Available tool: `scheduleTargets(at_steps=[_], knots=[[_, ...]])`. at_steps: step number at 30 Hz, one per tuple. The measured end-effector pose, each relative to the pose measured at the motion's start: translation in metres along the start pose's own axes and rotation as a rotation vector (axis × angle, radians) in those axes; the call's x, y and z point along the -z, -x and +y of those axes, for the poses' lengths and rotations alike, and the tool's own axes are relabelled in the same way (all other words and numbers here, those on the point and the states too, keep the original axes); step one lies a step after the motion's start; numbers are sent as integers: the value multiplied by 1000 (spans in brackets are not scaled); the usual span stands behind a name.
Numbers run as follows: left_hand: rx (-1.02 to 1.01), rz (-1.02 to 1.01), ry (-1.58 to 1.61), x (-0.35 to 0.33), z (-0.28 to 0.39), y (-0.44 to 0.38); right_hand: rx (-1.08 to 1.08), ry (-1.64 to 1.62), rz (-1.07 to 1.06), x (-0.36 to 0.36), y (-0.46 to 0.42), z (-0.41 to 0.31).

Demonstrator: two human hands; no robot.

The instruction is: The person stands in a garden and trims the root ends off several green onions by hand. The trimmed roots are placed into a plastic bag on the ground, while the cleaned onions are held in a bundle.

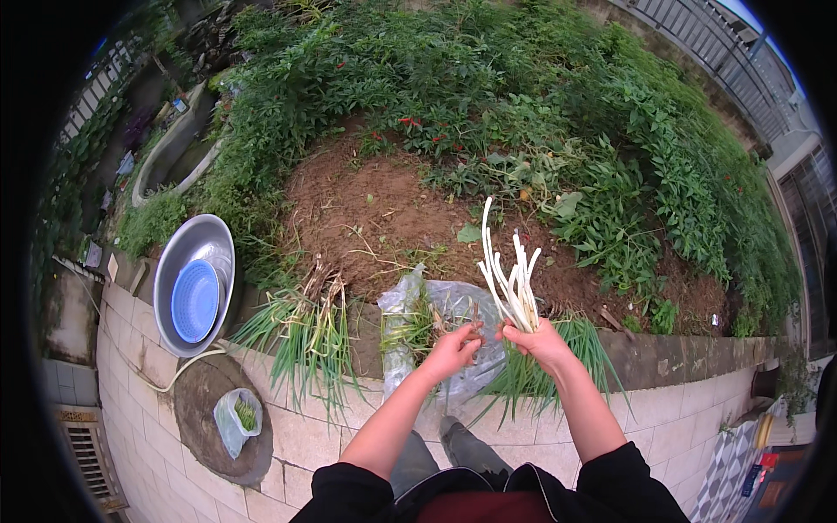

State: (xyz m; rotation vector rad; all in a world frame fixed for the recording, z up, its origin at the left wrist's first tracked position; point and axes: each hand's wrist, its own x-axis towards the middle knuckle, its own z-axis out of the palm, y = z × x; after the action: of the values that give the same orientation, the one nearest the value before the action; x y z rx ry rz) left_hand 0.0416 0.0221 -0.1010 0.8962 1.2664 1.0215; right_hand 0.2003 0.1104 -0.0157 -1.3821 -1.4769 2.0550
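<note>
My right hand (539, 343) grips a bunch of scallions by the lower part of their clean white stems (513, 287), which point up and away from me. Long green leaves (582, 340) spread below and beside that hand; which of them belong to the held bunch I cannot tell. My left hand (454, 350) is a short way to the left with its fingers apart and curled. Beneath it, a clear plastic sheet or bag (402, 294) carries peeled green and brown plant scraps (415, 327). Another bunch of scallions (310, 333), roots still brown with soil, lies left of the sheet.
A grey metal basin (225, 261) holding a blue plastic colander (195, 301) stands at left. Near it, a plastic bag of greens (239, 418) sits on a round cover (196, 405). A stone ledge (686, 353) edges the soil bed (353, 189) with pepper plants (608, 209).
</note>
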Motion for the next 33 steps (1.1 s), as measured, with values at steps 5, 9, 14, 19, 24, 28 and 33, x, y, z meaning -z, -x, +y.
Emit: scheduleTargets(at_steps=[5, 9, 14, 19, 24, 28, 33], knots=[[-200, 225, -593, 18, -1, 4, 3, 150, -34, -1, 3, -1], [-222, 364, -631, 30, 19, 10, -33, 277, -71, 13, 14, 5], [-398, 578, -601, 49, 35, 16, -8, 366, -198, 40, 33, 12], [-475, 140, -796, 68, 36, 11, -144, 356, -302, 54, 53, 1], [-207, -181, -595, 74, 8, 6, -204, 297, -342, 75, 61, 2], [-14, -342, -507, 67, 15, 11, -211, 284, -345, 87, 62, 6], [-114, -293, -440, 50, 23, 20, -204, 363, -242, 75, 54, 8]])
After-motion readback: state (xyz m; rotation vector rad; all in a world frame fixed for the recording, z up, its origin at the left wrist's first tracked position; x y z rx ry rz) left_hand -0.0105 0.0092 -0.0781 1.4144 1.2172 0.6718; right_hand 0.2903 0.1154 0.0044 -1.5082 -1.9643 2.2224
